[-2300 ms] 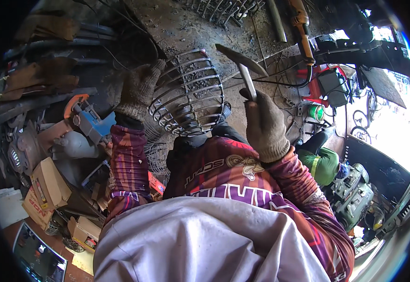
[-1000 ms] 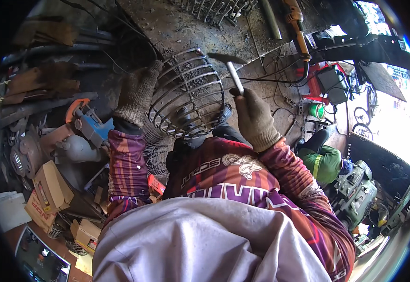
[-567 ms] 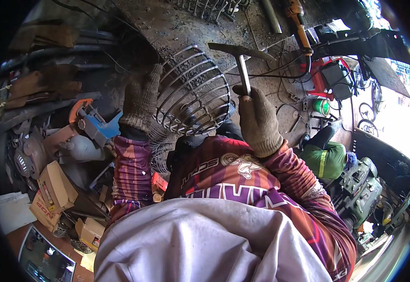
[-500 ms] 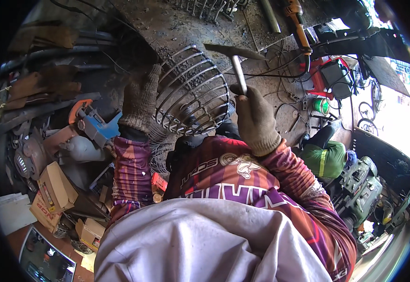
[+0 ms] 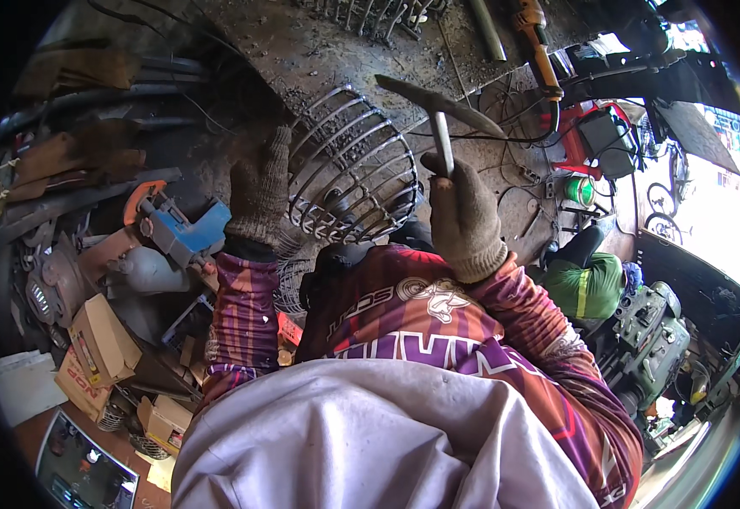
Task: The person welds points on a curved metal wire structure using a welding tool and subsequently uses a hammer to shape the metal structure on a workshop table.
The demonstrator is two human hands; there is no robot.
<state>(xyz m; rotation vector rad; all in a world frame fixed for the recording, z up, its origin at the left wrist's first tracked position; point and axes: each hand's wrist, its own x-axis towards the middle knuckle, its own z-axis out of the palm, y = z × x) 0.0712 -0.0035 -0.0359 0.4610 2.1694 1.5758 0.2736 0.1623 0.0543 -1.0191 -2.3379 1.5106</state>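
Observation:
A domed cage of bent metal rods is held up at the middle, tilted, in front of my body. My gloved left hand grips its left edge; the fingertips are lost in shadow. My gloved right hand is closed around the metal handle of a chipping hammer. The hammer's long, tapered head is raised just right of the cage's upper rim, apart from it. Both hands wear dirty knitted gloves.
A grimy metal worktable with scattered debris lies ahead. An orange-handled power tool rests at its right. Cables run over the floor. At left are a blue machine part and cardboard boxes. A person in green crouches at right.
The hammer has shifted slightly right and its head has tipped, the right end dropping. My left hand and the cage have moved a little to the right.

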